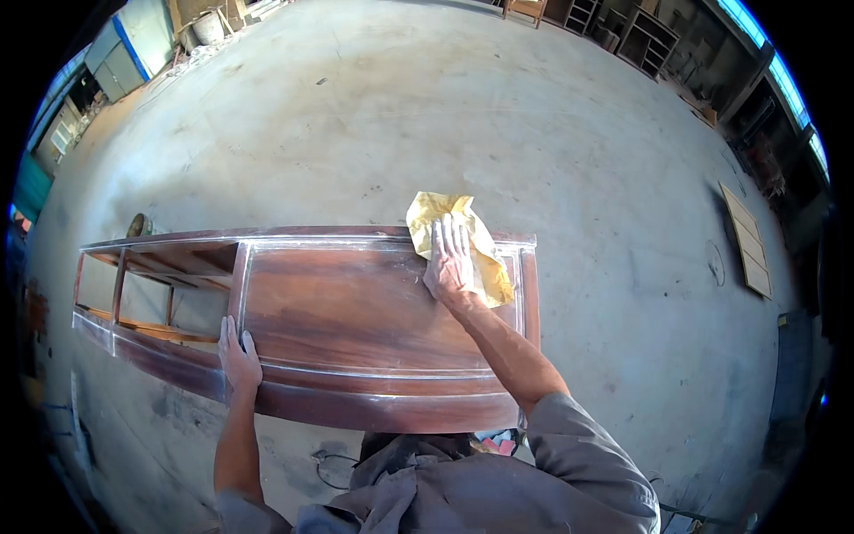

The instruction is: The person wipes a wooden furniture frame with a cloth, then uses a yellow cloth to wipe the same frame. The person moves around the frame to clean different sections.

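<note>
A long reddish-brown wooden furniture carcass lies in front of me, with pale dust along its mouldings. My right hand presses a creased yellow sheet of sandpaper near the far right corner of the panel. Its dusty fingers are straight and close together on top of the sheet, which sticks out past the far edge. At the near edge, my left hand lies flat against the upright beside the open section, fingers extended and thumb apart. The underside of the sandpaper is hidden.
Open framing with thin posts forms the carcass's left end. A round object stands just beyond it. A slatted panel lies on the concrete floor at right. Dark shelving and a white bucket stand far off.
</note>
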### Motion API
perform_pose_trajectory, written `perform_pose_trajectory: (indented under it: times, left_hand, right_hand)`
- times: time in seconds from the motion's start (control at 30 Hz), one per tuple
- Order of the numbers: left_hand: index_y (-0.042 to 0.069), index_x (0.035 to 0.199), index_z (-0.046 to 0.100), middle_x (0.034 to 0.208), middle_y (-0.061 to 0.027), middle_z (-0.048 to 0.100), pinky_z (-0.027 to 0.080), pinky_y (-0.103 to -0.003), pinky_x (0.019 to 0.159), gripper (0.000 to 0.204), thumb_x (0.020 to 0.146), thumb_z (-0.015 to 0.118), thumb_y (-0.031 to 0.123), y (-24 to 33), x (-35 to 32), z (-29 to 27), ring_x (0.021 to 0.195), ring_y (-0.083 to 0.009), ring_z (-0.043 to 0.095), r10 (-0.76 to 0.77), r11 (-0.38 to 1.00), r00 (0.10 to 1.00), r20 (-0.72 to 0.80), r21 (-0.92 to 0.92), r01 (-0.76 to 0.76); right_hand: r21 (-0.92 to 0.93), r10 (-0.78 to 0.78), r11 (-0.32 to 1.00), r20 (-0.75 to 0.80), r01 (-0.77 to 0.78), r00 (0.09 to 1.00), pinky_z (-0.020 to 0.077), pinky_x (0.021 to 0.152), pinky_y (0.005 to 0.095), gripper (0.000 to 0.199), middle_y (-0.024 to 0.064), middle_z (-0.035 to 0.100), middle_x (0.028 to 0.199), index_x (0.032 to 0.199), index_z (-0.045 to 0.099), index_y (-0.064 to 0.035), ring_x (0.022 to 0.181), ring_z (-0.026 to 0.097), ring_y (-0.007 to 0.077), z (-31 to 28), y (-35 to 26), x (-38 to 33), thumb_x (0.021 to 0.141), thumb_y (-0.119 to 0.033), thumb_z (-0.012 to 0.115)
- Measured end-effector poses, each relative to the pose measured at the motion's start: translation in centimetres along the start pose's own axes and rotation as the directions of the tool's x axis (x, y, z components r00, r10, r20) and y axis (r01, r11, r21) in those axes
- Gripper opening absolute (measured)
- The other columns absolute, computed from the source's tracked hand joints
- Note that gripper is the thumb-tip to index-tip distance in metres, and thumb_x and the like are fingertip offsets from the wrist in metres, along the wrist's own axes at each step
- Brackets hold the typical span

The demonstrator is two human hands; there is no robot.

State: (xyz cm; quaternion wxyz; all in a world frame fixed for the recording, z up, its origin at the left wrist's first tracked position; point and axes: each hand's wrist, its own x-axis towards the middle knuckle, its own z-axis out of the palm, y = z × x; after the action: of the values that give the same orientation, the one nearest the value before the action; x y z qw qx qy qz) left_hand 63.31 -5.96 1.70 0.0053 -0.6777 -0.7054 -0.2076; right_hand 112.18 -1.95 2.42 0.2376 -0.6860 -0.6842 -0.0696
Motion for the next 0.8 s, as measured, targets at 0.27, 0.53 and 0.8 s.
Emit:
perform_pose_trajectory:
  times: [0.27,0.53,0.8]
  left_hand:
    - [0.006,0.156,0.037,0.125,-0.0245,0.061,0.049,-0.052,0.094,0.056,0.104,0.052,0.022,-5.5,1.8,-0.2,0.110,-0.0459,0.060,0.043,0.999,0.997,0.057,-0.018,-0.042]
    - [-0.002,0.150,0.042,0.114,-0.0255,0.064,0.051,-0.051,0.086,0.063,0.096,0.060,0.025,-11.9,3.8,-4.8,0.092,-0.0438,0.063,0.079,0.997,0.996,0.045,-0.013,-0.079]
    - [-0.006,0.146,0.045,0.116,-0.0255,0.065,0.051,-0.048,0.086,0.063,0.095,0.062,0.026,-22.1,5.9,-6.8,0.094,-0.0394,0.065,0.071,0.995,0.997,0.037,-0.066,-0.069]
  right_hand:
    - [-0.079,0.155,0.985,0.037,-0.152,0.987,0.0292,0.124,0.0482,0.063,0.0307,0.039,0.157,0.151,0.042,0.0044,0.148,0.035,0.0447,-4.7,9.5,-3.4,0.089,-0.004,0.052]
    - [-0.090,0.400,0.910,-0.075,-0.405,0.914,0.0444,0.109,0.0505,0.054,0.0251,0.046,0.145,0.145,0.047,0.0036,0.132,0.048,0.0432,-1.3,-6.9,-5.4,0.094,-0.011,0.058]
    - [0.056,-0.043,0.997,-0.028,0.045,0.999,0.0444,0.105,0.0496,0.046,0.0224,0.054,0.127,0.131,0.056,0.0037,0.122,0.052,0.0418,10.9,-40.6,5.8,0.087,-0.009,0.061]
